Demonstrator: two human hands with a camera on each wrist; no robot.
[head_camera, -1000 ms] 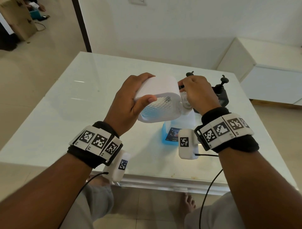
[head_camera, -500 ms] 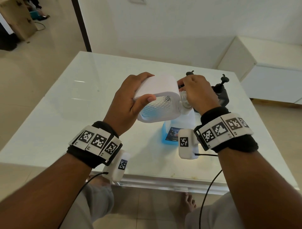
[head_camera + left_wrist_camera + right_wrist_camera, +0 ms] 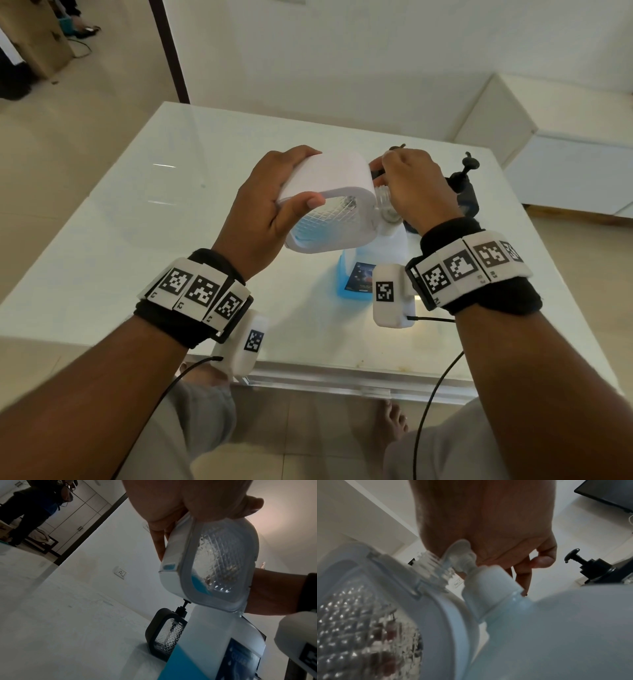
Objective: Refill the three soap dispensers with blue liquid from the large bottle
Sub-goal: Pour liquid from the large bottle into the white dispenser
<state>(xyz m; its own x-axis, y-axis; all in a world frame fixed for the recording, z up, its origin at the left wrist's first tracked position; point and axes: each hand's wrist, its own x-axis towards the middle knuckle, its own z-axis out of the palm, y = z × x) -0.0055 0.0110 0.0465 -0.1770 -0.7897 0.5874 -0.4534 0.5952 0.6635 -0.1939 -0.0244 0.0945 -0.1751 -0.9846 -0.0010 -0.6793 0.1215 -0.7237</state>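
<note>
Fingers of my left hand (image 3: 263,209) wrap the white dispenser (image 3: 329,205), tipped sideways above the table (image 3: 164,240), while my right hand (image 3: 416,186) presses the large bottle (image 3: 376,263)'s pump at its open neck, black dispensers (image 3: 464,195) just beyond.

A table (image 3: 171,212) is standing by a white wall (image 3: 342,61). A cabinet (image 3: 565,164) is sitting right. A box (image 3: 34,37) is resting far left. A socket (image 3: 120,572) is showing on the wall.
</note>
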